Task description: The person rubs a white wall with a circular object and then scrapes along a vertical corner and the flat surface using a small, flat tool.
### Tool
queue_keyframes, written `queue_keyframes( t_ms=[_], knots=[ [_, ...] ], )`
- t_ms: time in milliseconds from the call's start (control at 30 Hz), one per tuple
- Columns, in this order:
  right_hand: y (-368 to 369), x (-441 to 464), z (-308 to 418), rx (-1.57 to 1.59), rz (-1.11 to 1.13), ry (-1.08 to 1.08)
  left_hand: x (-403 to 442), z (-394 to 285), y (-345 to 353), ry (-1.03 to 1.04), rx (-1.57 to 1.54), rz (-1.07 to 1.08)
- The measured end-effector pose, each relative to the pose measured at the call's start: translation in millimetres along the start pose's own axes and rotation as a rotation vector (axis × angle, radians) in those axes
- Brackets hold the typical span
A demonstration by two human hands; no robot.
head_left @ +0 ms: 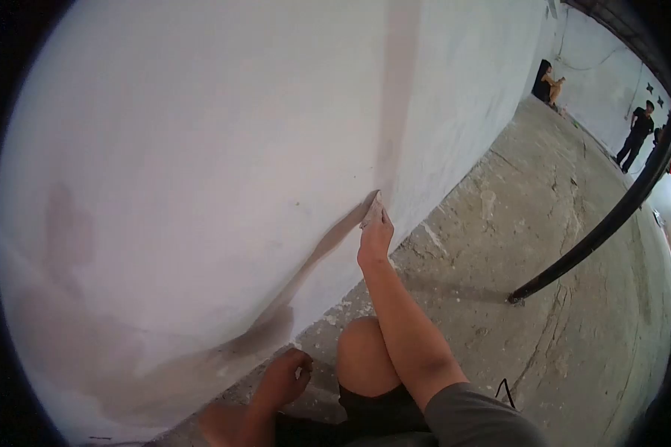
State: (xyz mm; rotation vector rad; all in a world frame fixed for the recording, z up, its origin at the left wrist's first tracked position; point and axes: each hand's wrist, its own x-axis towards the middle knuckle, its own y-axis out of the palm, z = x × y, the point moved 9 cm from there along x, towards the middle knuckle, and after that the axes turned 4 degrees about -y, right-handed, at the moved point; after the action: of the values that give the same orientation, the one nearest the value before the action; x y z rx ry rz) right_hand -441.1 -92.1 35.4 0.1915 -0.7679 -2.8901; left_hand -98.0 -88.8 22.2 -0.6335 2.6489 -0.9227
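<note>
My right hand (376, 232) reaches forward with its fingers pinched together against the white wall (261, 149). Something pale and flat may be between the fingertips, and whitish dust covers them; its kind I cannot make out. The hand's shadow falls on the wall to the left. Low down near the wall's foot, my left hand (283, 378) hangs beside my bent knee (365, 357). Its fingers are loosely curled with no object showing in them.
A dark curved pole (604, 235) rises from the cracked concrete floor (492, 223) on the right. Beyond it a person in dark clothes (637, 134) stands, and another person (552, 83) sits by the far wall. A thin black cable (505, 389) lies near my right elbow.
</note>
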Motion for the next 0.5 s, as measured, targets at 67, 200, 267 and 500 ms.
queue_keyframes(
  t_ms=[67, 200, 267, 500],
  knots=[
    [10.2, -21.1, 15.4, -0.002, 0.048, 0.008, -17.2, -11.9, -8.0, 0.007, 0.006, -0.034],
    [33.2, -63.3, 25.4, -0.085, 0.186, -0.018, -46.8, -25.6, -24.5, 0.148, -0.006, -0.198],
    [40.6, -75.1, 26.4, -0.148, 0.205, -0.096, -58.8, -23.7, -30.9, 0.148, -0.009, -0.273],
    [71.4, -105.4, 30.0, -0.047, 0.282, -0.277, -86.8, -38.0, -48.5, 0.085, -0.026, -0.323]
  ],
)
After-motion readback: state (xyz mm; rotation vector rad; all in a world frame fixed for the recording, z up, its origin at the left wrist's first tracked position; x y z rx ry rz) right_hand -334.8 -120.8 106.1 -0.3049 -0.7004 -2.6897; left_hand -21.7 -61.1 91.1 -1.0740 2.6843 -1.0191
